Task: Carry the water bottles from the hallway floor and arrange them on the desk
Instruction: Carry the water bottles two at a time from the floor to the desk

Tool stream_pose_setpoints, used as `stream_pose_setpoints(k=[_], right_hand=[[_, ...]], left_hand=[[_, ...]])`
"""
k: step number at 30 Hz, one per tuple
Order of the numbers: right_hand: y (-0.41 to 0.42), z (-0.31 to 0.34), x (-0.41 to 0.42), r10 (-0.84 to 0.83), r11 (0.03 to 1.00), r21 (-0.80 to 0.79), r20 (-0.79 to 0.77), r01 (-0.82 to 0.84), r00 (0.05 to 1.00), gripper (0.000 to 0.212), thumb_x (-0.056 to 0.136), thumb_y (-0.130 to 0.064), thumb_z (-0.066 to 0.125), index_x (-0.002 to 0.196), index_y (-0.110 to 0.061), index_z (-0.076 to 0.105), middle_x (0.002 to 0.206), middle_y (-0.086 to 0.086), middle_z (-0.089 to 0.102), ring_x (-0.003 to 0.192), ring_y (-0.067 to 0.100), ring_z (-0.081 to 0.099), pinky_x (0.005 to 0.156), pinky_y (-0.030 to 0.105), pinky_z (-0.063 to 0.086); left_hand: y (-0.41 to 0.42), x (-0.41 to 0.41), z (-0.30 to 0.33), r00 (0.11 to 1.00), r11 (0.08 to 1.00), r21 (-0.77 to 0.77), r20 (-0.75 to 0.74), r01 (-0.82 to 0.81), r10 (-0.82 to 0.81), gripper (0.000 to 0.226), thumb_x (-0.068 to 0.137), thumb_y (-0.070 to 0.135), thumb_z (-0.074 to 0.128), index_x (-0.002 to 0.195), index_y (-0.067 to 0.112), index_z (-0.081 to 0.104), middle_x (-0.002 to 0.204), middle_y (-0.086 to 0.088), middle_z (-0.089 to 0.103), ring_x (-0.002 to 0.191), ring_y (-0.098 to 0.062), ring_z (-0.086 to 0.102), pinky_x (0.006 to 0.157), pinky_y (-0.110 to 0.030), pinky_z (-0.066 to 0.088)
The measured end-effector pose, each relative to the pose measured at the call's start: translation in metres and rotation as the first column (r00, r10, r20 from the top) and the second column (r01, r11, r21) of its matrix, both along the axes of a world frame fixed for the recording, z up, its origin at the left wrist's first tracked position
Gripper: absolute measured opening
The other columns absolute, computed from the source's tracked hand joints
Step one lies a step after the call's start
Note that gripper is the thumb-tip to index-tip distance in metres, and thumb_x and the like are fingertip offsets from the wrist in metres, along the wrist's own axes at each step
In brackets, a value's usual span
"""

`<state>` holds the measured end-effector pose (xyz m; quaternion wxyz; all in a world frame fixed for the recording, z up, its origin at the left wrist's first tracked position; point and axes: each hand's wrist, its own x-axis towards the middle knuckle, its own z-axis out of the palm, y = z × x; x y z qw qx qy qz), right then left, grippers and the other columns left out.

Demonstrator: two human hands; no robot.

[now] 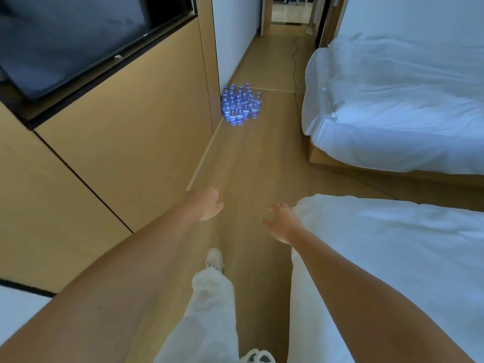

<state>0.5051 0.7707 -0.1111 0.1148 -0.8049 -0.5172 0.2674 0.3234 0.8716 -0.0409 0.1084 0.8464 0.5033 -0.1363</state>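
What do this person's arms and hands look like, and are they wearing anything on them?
Both arms are bare: no sleeves show anywhere along them. The left hand and right hand wear no gloves, and no rings, watch or bracelet can be seen. Lower down, the person wears loose white trousers and pale sneakers.

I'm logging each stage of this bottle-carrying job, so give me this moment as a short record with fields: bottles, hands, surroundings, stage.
bottles: cluster of water bottles standing upright on the wooden floor, against the wall corner ahead
left hand: left hand stretched forward, fingers relaxed, holding nothing
right hand: right hand stretched forward, open, holding nothing
surroundings: two beds with white bedding, near bed and far bed, on the right; TV on the left wall; cable on the floor
stage: no bottle picked up yet; bottles well ahead of both hands
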Motion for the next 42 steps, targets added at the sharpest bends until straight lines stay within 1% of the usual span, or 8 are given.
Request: stream_pose_setpoints(k=[6, 15, 20, 26, 30, 36, 40, 42], right_hand=[[0.09, -0.008, 0.047, 0.018, 1.0, -0.015, 0.026, -0.018, 0.999, 0.054, 0.092, -0.031, 0.046, 0.14, -0.009, 0.036, 0.141, 0.009, 0.04, 0.131, 0.027, 0.034, 0.103, 0.038, 0.034], [0.289, -0.007, 0.144, -0.019, 0.997, -0.073, 0.041, 0.022, 0.999, 0.053, 0.092, -0.032, 0.048, 0.139, -0.01, 0.037, 0.141, 0.01, 0.041, 0.132, 0.027, 0.034, 0.105, 0.038, 0.034], [0.388, 0.003, 0.197, -0.06, 0.996, -0.062, 0.026, 0.061, 0.998, 0.054, 0.093, -0.033, 0.048, 0.14, -0.01, 0.037, 0.14, 0.01, 0.042, 0.13, 0.027, 0.036, 0.104, 0.038, 0.036], [0.475, 0.002, 0.25, -0.09, 0.994, -0.062, -0.008, 0.09, 0.996, 0.054, 0.092, -0.032, 0.049, 0.14, -0.009, 0.038, 0.141, 0.01, 0.042, 0.13, 0.027, 0.037, 0.104, 0.039, 0.037], [0.541, -0.008, 0.291, -0.092, 0.995, -0.046, -0.038, 0.09, 0.995, 0.052, 0.092, -0.033, 0.049, 0.139, -0.011, 0.04, 0.138, 0.01, 0.044, 0.127, 0.027, 0.04, 0.103, 0.04, 0.039], [0.65, -0.026, 0.377, -0.05, 0.997, -0.068, -0.053, 0.047, 0.997, 0.053, 0.092, -0.032, 0.05, 0.139, -0.01, 0.04, 0.139, 0.011, 0.043, 0.128, 0.027, 0.039, 0.105, 0.039, 0.036], [0.738, -0.023, 0.456, -0.05, 0.996, -0.076, -0.057, 0.045, 0.997, 0.051, 0.092, -0.033, 0.05, 0.138, -0.011, 0.041, 0.138, 0.01, 0.043, 0.127, 0.027, 0.039, 0.103, 0.038, 0.037], [0.823, -0.021, 0.518, -0.021, 0.992, -0.125, -0.051, 0.015, 0.998, 0.052, 0.092, -0.033, 0.05, 0.138, -0.011, 0.041, 0.138, 0.01, 0.044, 0.127, 0.027, 0.039, 0.103, 0.037, 0.038]], left_hand=[[0.096, 0.054, -0.022, 0.999, 0.999, 0.007, -0.004, 0.037, -0.037, 0.037, 0.096, 0.038, 0.04, 0.114, 0.014, 0.06, 0.12, -0.008, 0.061, 0.111, -0.028, 0.056, 0.083, -0.03, 0.042], [0.303, 0.15, -0.039, 0.997, 0.996, -0.082, 0.072, -0.034, 0.04, 0.035, 0.095, 0.04, 0.042, 0.119, 0.019, 0.056, 0.125, -0.003, 0.057, 0.114, -0.025, 0.054, 0.083, -0.028, 0.04], [0.412, 0.196, -0.032, 0.994, 0.993, -0.107, 0.093, -0.051, 0.061, 0.032, 0.094, 0.037, 0.043, 0.112, 0.017, 0.059, 0.116, -0.002, 0.059, 0.106, -0.024, 0.055, 0.075, -0.025, 0.036], [0.496, 0.248, -0.041, 0.995, 0.991, -0.128, 0.093, -0.034, 0.046, 0.029, 0.093, 0.037, 0.044, 0.105, 0.015, 0.059, 0.099, 0.001, 0.056, 0.088, -0.022, 0.051, 0.071, -0.026, 0.035], [0.552, 0.286, -0.056, 0.994, 0.989, -0.14, 0.099, -0.041, 0.055, 0.027, 0.094, 0.038, 0.045, 0.103, 0.017, 0.058, 0.096, 0.003, 0.053, 0.085, -0.021, 0.049, 0.069, -0.026, 0.035], [0.659, 0.367, -0.078, 0.99, 0.98, -0.176, 0.095, -0.087, 0.105, 0.021, 0.092, 0.036, 0.046, 0.086, 0.018, 0.055, 0.09, 0.001, 0.057, 0.079, -0.021, 0.05, 0.065, -0.026, 0.036], [0.74, 0.444, -0.077, 0.985, 0.961, -0.252, 0.093, -0.118, 0.145, 0.022, 0.092, 0.032, 0.042, 0.09, 0.018, 0.06, 0.093, -0.001, 0.057, 0.082, -0.021, 0.05, 0.064, -0.026, 0.036], [0.816, 0.503, -0.077, 0.972, 0.938, -0.291, 0.086, -0.188, 0.221, 0.024, 0.092, 0.029, 0.042, 0.09, 0.015, 0.061, 0.087, 0.0, 0.055, 0.079, -0.021, 0.048, 0.06, -0.025, 0.035]])
